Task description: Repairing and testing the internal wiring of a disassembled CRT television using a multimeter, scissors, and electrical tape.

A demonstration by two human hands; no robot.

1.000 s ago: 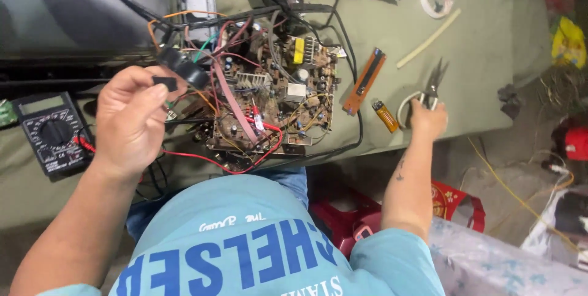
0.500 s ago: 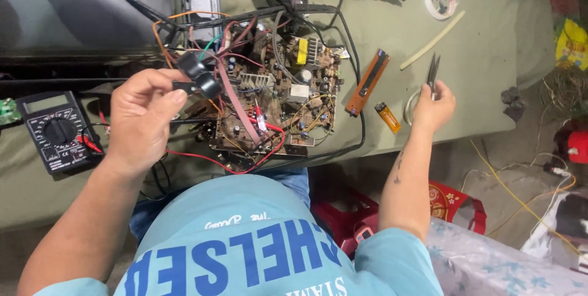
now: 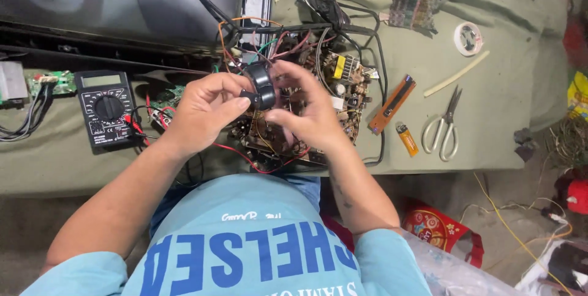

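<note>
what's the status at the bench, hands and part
Left hand and right hand both gripping black round part. Held above circuit board. Wires tangled around; scissors lie apart.

The round plastic part (image 3: 260,86) between the two hands is black. Under it, the flat circuit board (image 3: 343,97) is brown with a yellow block on it, and thin red, orange and black wires (image 3: 245,155) run around it. The boxy test meter (image 3: 107,109) is black with a grey screen. The cloth table cover (image 3: 490,112) is dull green. The metal scissors (image 3: 446,125) have white handles. The little plastic lighter (image 3: 407,139) is orange. The person's short-sleeved shirt (image 3: 251,253) is light blue with big dark blue letters.
</note>
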